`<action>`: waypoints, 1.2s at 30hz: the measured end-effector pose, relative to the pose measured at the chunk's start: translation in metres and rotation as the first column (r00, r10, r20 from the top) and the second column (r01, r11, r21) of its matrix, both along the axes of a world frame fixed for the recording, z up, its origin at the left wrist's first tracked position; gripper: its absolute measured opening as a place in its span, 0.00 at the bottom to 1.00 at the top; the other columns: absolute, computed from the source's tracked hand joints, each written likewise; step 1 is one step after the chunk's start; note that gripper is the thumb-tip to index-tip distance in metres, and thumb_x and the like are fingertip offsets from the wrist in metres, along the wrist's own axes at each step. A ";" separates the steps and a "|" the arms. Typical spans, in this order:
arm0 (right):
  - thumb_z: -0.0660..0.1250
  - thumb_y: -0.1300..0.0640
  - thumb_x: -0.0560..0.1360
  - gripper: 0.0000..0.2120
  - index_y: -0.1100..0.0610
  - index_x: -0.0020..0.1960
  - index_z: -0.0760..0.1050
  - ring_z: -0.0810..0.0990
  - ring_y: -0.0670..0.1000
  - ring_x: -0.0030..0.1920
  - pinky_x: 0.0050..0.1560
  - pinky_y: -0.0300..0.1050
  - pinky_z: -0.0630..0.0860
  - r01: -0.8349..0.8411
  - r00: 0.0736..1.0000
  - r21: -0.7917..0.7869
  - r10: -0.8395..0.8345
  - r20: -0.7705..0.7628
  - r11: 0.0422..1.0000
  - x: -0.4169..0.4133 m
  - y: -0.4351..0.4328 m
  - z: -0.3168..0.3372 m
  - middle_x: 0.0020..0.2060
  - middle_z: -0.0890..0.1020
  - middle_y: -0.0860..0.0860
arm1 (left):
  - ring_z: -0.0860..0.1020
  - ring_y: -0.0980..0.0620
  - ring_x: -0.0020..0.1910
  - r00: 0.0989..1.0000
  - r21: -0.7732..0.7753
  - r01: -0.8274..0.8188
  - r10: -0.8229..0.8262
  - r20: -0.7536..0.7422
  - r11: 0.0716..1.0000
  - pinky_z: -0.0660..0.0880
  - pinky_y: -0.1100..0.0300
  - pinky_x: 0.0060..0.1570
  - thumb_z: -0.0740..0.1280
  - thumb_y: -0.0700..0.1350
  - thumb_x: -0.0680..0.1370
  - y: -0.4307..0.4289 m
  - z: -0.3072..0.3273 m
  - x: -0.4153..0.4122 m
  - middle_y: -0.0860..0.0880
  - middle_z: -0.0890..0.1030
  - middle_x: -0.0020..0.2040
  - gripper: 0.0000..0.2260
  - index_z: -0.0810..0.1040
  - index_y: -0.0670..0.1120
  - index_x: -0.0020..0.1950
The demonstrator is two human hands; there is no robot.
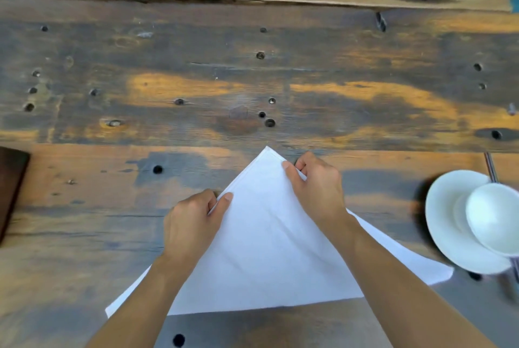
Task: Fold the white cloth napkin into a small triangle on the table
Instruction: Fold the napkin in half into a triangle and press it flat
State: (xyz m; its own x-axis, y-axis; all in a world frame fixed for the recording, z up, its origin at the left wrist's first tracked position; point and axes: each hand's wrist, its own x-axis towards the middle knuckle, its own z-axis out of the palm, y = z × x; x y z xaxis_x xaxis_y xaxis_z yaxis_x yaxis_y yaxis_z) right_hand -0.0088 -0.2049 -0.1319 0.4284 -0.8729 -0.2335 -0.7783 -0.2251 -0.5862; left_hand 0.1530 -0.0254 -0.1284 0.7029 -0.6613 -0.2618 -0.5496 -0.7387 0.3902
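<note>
Napkin (269,246) lay on bench (84,207) as big triangle, apex away from me; my left hand (193,224) pinched left edge, right hand (317,187) pinched right edge near apex, probably lining layers before next fold

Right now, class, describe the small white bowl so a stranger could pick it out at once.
Start at the wooden table and go to its right edge. There a white plate lies, and the bowl rests on its right part. It is rounder and deeper than the flat plate.
</note>
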 end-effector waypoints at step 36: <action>0.46 0.35 0.83 0.36 0.55 0.83 0.50 0.48 0.57 0.82 0.77 0.70 0.44 -0.426 0.871 -0.231 0.328 -0.365 0.875 -0.079 0.099 -0.016 0.82 0.51 0.57 | 0.50 0.46 0.84 0.836 0.088 0.429 -0.432 0.338 0.899 0.52 0.40 0.80 0.52 0.63 0.83 0.040 -0.034 -0.076 0.46 0.53 0.85 0.32 0.55 0.49 0.84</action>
State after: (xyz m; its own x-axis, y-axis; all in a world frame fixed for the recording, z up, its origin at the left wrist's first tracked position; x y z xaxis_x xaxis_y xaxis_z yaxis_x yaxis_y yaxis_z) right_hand -0.0876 -0.1054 -0.1475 0.6883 -0.7063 -0.1654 -0.7249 -0.6614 -0.1922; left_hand 0.0772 0.0148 -0.1627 0.3935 -0.9169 -0.0660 -0.9099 -0.3987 0.1145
